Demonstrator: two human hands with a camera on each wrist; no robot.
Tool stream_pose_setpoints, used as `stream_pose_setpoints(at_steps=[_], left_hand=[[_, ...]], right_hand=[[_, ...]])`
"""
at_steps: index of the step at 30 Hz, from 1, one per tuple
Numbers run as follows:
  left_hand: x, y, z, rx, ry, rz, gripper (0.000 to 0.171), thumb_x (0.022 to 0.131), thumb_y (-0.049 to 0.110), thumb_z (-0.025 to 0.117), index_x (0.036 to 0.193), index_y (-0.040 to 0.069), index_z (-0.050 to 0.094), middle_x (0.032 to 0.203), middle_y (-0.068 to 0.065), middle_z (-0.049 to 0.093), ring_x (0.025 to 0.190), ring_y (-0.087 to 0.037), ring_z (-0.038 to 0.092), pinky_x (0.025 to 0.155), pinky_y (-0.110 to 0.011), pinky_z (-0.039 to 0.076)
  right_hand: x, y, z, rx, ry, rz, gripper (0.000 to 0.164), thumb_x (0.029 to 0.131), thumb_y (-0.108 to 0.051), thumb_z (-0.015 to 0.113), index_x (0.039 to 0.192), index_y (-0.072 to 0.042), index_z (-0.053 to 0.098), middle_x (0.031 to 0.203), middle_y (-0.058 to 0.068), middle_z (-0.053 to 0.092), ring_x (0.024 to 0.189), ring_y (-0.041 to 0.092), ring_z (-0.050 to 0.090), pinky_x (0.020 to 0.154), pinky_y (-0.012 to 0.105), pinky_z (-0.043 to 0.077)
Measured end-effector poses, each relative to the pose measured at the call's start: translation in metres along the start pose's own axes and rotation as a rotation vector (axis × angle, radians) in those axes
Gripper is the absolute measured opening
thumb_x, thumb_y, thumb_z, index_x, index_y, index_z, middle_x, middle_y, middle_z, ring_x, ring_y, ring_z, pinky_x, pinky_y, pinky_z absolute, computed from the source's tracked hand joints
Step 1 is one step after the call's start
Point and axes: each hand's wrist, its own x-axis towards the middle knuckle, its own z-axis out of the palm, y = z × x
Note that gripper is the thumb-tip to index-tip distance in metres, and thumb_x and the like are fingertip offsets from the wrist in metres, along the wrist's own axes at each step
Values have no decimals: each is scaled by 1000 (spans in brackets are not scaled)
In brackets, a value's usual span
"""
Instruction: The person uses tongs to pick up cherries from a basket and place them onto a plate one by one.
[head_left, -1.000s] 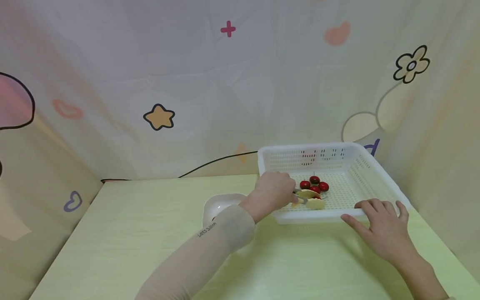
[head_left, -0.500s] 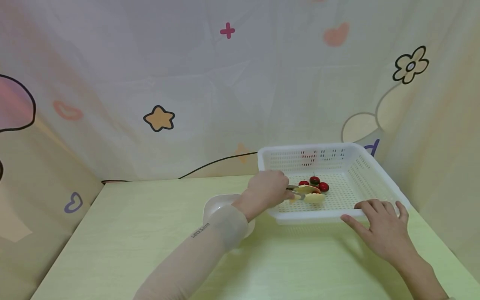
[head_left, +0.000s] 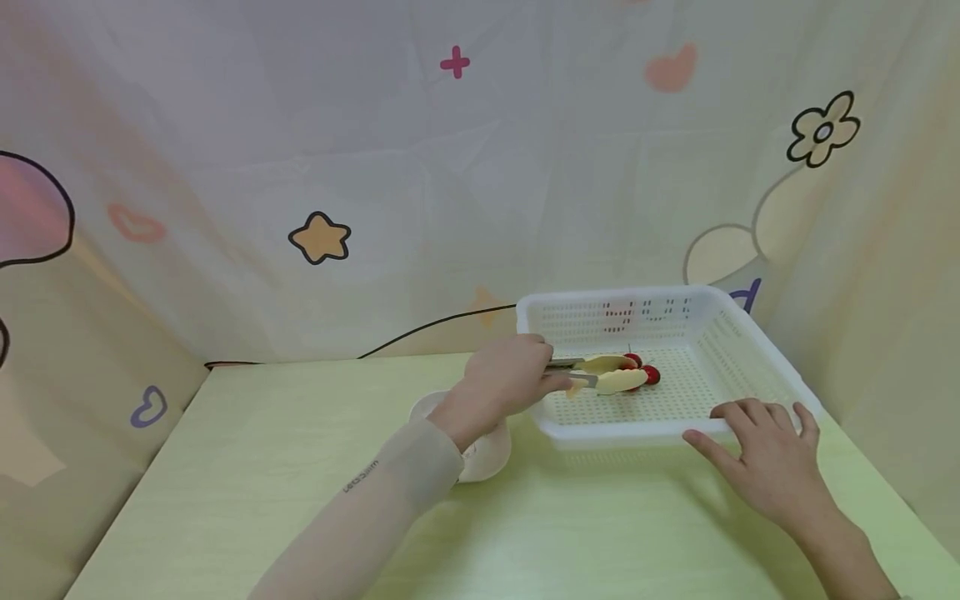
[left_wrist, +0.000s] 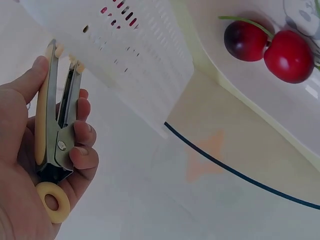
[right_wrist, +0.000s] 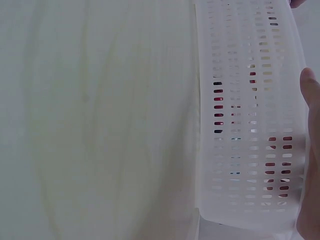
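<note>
In the head view my left hand (head_left: 510, 375) grips a pair of tongs (head_left: 621, 382) with cream tips, reaching over the left side of a white perforated basket (head_left: 622, 432). The tongs' tips lie right at the red cherries (head_left: 652, 375) inside, partly covering them. The left wrist view shows my fingers and thumb around the metal and cream handles of the tongs (left_wrist: 47, 110), with a cream ring at the end. My right hand (head_left: 772, 454) holds the basket's front rim near the right corner, its thumb (right_wrist: 310, 85) outside the wall.
A white bowl (head_left: 491, 458) stands left of the basket, partly hidden by my left forearm. In the left wrist view, two dark red cherries (left_wrist: 289, 56) with a green stem lie in it. A patterned curtain (head_left: 375, 208) hangs behind the table (head_left: 262, 467).
My left hand and the tongs have moved left and slightly away from me. The tongs' tips now cover more of the cherries. My right hand stays on the rim.
</note>
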Motion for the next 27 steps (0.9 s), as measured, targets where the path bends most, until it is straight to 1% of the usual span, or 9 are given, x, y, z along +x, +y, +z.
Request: stream_pose_setpoints(at_steps=[4, 8, 10, 13, 17, 20, 27], left_hand=[[-7, -8, -4, -43, 22, -15, 42, 98, 61, 60, 92, 20, 63, 88, 9, 55, 68, -11, 52, 51, -29, 42], [-15, -16, -6, -69, 52, -10, 42, 97, 62, 61, 94, 20, 65, 88, 10, 56, 68, -11, 53, 52, -29, 42], [-19, -21, -7, -81, 65, -9, 42, 96, 62, 62, 94, 20, 66, 87, 10, 56, 68, -11, 53, 52, -28, 42], [-27, -29, -8, -127, 83, -24, 40, 95, 62, 64, 93, 22, 67, 86, 10, 56, 66, -11, 53, 49, -28, 42], [-35, -39, -7, -166, 117, -32, 40, 95, 61, 65, 89, 22, 65, 83, 9, 56, 64, -11, 52, 48, -28, 42], [-41, -47, -7, -166, 144, -38, 41, 95, 61, 64, 89, 21, 64, 82, 9, 55, 65, -11, 52, 50, -28, 42], [-55, -63, -8, -148, 207, -69, 42, 94, 61, 66, 99, 20, 70, 82, 11, 56, 68, -10, 53, 56, -27, 44]], right_hand=[[0, 0, 0, -1, -2, 3, 45, 97, -50, 68, 113, -7, 64, 118, 24, 61, 114, 52, 46, 108, 76, 1], [-1, 1, 1, -2, -4, 5, 46, 97, -50, 68, 113, -7, 64, 118, 23, 61, 114, 51, 46, 108, 76, 2], [-1, 0, 0, -1, -2, 5, 46, 97, -50, 68, 112, -7, 64, 118, 23, 61, 114, 51, 46, 108, 76, 2], [-1, 0, 0, -1, 4, 0, 45, 96, -50, 68, 112, -7, 64, 117, 23, 61, 113, 51, 47, 108, 76, 2], [0, 0, -1, -2, 8, -4, 46, 97, -50, 68, 112, -7, 64, 118, 24, 61, 113, 52, 47, 108, 76, 1], [0, 0, -2, -1, 9, -4, 46, 96, -50, 68, 112, -7, 65, 118, 24, 61, 113, 52, 47, 108, 76, 1], [0, 0, -1, 3, 2, -1, 46, 97, -50, 68, 113, -7, 64, 117, 23, 61, 113, 52, 47, 108, 77, 2]])
